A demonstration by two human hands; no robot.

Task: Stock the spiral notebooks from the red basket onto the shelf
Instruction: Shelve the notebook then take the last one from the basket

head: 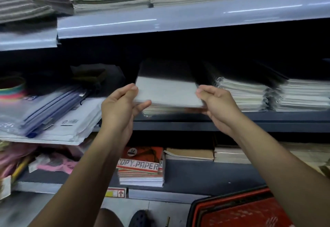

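In the head view we are holding a bundle of spiral notebooks (167,92) between both hands at the mouth of the middle shelf (232,125), its far end already reaching into the dark bay while its near edge is hanging just above a low stack (171,109) lying on the shelf board. Our left hand (121,105) is pinching the bundle's left near corner, thumb curled under the edge and fingers lying over the top; our right hand (216,107) is gripping the right near corner in much the same way, fingers curled round the side. Motion blur is softening the bundle, so we are not able to tell how many notebooks it holds or whether it is touching the stack beneath. The red basket (241,210) is sitting on the floor at lower right, and what is left inside is too blurred to read. We are judging this to be the placing step: the bundle looks about to be slid back and lowered squarely onto the stack, beside the wrapped notebook piles (267,94) to the right. The next move is calling for keeping the edges aligned and letting go only once it is resting flat.
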